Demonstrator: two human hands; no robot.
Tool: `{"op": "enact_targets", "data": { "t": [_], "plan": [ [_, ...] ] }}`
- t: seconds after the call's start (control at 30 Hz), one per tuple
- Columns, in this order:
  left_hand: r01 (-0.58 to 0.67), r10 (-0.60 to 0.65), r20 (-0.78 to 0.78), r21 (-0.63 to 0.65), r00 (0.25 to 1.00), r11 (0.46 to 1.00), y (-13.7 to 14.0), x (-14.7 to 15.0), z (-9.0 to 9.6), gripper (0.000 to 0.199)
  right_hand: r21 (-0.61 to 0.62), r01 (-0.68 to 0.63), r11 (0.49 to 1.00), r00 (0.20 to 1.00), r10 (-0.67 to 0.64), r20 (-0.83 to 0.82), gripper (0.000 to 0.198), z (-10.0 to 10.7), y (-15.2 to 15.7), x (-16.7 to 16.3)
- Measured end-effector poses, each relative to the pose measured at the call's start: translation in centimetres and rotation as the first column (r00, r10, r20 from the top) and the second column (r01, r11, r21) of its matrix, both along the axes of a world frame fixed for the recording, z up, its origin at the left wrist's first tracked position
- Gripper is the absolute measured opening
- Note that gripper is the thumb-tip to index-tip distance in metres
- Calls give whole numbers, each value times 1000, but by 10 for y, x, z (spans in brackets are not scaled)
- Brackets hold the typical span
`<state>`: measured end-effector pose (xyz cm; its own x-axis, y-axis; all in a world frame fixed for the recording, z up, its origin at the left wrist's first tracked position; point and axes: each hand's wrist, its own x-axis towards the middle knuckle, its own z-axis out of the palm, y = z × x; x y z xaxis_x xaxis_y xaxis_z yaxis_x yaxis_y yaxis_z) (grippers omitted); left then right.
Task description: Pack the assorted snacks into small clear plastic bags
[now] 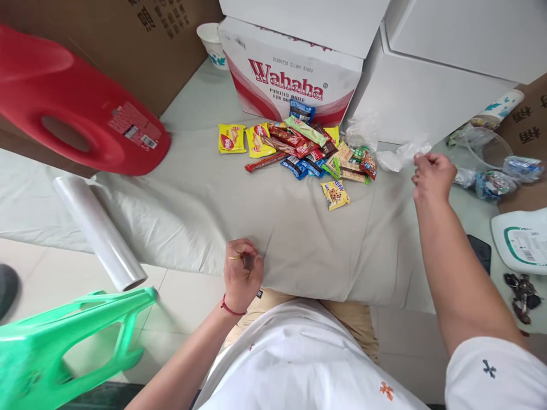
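Note:
My right hand [433, 173] pinches the edge of a crumpled clear plastic bag [404, 155] on the cloth-covered table, right of a heap of snacks. My left hand [243, 270] rests near the front edge, its fingers loosely curled, with nothing visible in them. The heap holds wrapped red snack sticks [267, 162], yellow snack packets [232, 139], blue packets [294, 166] and wafer packs [354, 172]. One yellow cookie packet [335, 195] lies apart, nearer to me. A second clear bag [363, 131] lies crumpled behind the heap's right end.
A Wahaha carton [290, 74] stands behind the snacks, beside white cabinets [410, 91]. On the left are a red jug [81, 102], a roll of plastic film [100, 233] and a green stool [77, 341]. Filled bags [496, 185], a white container [523, 242] and keys [523, 296] lie right.

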<state>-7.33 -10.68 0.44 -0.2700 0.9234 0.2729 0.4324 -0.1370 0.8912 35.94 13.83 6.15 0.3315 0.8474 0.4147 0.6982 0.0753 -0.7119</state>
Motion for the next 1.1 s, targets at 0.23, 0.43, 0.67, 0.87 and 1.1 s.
{"op": "enact_targets", "data": {
  "t": [0.23,0.43,0.67,0.87,1.1],
  "plan": [
    [540,-353,514,-277,782,795,26,76,36,21,-126,-215,968,815,107,-569,24,-10,-188,-107],
    [593,-221,726,-305,651,745,49,124,34,42,-148,-503,852,796,389,-464,5,-16,-233,-146],
    [542,24,841,-370,541,754,51,115,34,46,-141,-225,964,385,-45,-922,30,-18,-230,-110],
    [167,71,606,-327,792,930,71,112,49,48,-102,-133,986,312,-55,-949,30,-18,-242,-102],
    [686,-194,762,-401,617,608,41,129,62,46,-70,-220,973,901,176,-397,3,-18,-259,-122]
  ]
}}
